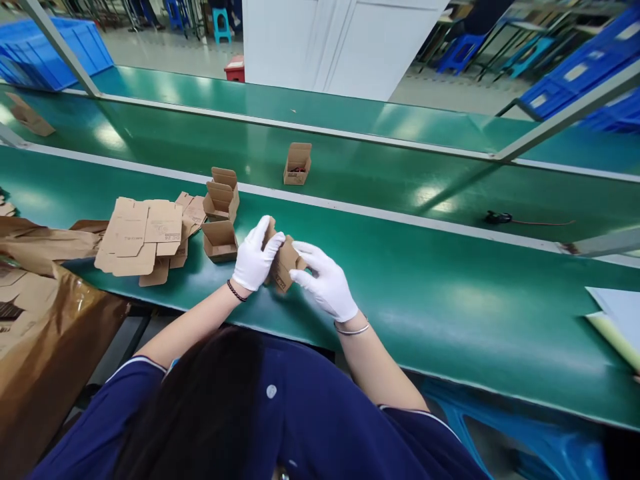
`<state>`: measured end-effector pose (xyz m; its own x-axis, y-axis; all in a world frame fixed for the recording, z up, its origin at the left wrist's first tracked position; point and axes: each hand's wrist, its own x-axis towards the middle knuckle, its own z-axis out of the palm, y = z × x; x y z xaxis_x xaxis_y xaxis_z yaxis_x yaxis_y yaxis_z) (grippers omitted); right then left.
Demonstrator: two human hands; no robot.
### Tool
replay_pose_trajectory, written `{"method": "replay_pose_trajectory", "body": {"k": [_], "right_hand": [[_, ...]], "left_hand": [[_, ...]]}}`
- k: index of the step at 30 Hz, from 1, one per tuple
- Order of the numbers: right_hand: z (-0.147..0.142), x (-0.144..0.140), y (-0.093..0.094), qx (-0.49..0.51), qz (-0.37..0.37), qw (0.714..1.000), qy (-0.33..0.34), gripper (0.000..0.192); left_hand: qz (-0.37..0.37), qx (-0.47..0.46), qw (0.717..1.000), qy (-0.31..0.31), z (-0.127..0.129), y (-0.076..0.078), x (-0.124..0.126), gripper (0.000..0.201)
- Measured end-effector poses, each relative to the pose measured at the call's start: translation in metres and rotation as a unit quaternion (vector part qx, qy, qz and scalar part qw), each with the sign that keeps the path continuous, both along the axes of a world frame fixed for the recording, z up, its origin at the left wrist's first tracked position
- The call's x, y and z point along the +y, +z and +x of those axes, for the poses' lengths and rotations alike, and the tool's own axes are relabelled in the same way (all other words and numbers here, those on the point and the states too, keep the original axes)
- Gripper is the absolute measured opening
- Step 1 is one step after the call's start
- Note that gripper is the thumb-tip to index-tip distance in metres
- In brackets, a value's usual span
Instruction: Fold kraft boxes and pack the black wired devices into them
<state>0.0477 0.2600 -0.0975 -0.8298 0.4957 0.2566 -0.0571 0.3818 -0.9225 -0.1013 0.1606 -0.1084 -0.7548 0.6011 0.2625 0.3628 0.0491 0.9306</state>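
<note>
A small brown cardboard box (284,264), partly folded, is held tilted just above the green bench. My left hand (256,257), in a white glove, grips its left side with thumb and fingers. On the right side, my gloved right hand (327,280) pinches a flap of the same box. Left of my hands stand folded open boxes (220,241), one behind another. Farther left lies a pile of flat cardboard box blanks (145,233). The box's inside is hidden by my fingers.
Beyond a pale rail, an open box (297,164) with small items inside sits on a green belt (370,167). A black object with a thin cord (500,218) lies right. A brown bag of blanks (65,333) stands left; papers (617,320) lie at right.
</note>
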Motion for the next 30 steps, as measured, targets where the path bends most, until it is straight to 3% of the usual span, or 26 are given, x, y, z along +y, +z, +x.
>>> {"method": "replay_pose_trajectory", "body": {"k": [4,6,13,19,23,27,30], "right_hand": [[-0.015,0.0,-0.017,0.157,-0.133,0.971,-0.119,0.032],[-0.023,-0.003,-0.021,0.216,-0.184,0.949,-0.136,0.033],[-0.032,-0.019,-0.014,0.195,-0.333,0.917,-0.099,0.04],[-0.028,-0.029,-0.014,0.127,-0.231,0.963,-0.048,0.049],[-0.025,-0.028,-0.007,0.1,-0.183,0.976,-0.065,0.051],[-0.025,-0.025,-0.004,0.038,-0.197,0.979,-0.044,0.053],[-0.027,-0.025,-0.01,0.052,-0.171,0.978,-0.104,0.048]], "left_hand": [[0.083,-0.128,0.984,-0.092,0.008,0.012,-0.004,0.054],[0.133,-0.202,0.964,-0.113,0.014,0.015,-0.005,0.051],[0.177,-0.214,0.959,-0.056,0.015,0.024,-0.003,0.051],[0.233,-0.169,0.957,-0.03,0.005,0.036,0.001,0.049],[0.261,-0.169,0.951,-0.009,0.005,0.036,0.006,0.044],[0.221,-0.172,0.958,-0.055,0.005,0.033,0.005,0.045],[0.162,-0.126,0.975,-0.086,0.008,0.031,0.002,0.048]]}}
